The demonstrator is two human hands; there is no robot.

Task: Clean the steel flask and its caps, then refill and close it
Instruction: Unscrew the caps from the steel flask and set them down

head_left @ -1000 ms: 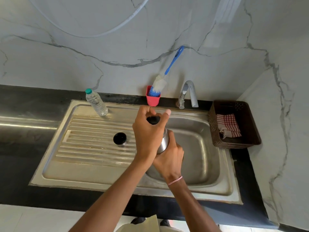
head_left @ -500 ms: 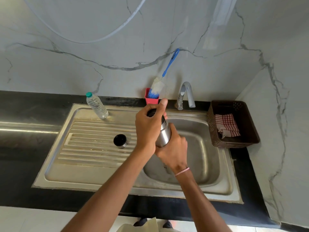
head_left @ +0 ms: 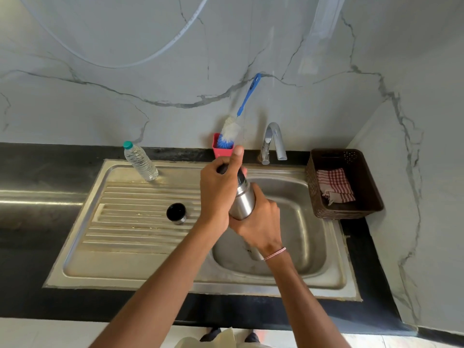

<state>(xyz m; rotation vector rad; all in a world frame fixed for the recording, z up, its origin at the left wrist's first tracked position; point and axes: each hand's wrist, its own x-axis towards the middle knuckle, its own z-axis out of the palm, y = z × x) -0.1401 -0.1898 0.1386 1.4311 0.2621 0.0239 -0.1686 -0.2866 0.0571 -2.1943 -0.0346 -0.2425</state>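
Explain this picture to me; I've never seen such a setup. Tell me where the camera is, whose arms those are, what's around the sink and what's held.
No machine: a person wears one camera on the head, looking down at their arms. The right hand holds a steel flask above the sink; the left hand grips the black cap on top. A loose cap sits on the draining board, a water bottle behind it. A bottle brush stands in a red holder beside the tap. A brown basket holds a checked cloth.
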